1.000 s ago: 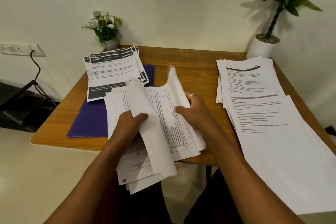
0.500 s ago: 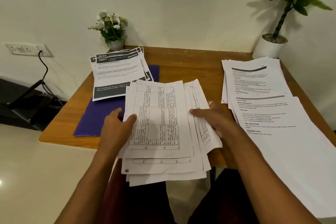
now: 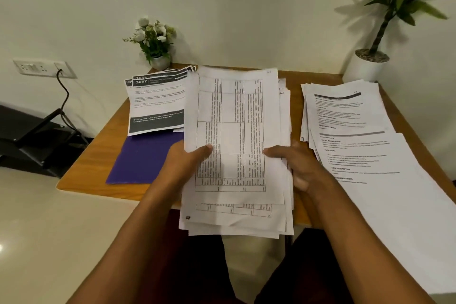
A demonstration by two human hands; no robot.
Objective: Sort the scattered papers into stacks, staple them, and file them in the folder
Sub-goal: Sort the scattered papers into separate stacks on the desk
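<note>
**Pale-walled corner, desk spread with paper**

Cream walls meet behind the wooden desk. A small pot of white flowers stands at its back edge, and a tall green plant in a white pot stands at the back right corner. The left grip and right grip each clasp one side of a loose stack of table-printed papers, thumbs on the top sheet. The stack's lower end reaches past the desk's near edge. A purple folder lies flat on the left, with a pile of dark-banded sheets on its far end. Two overlapping piles of text pages lie on the right. A wall socket with a plugged cable is at far left.
</note>
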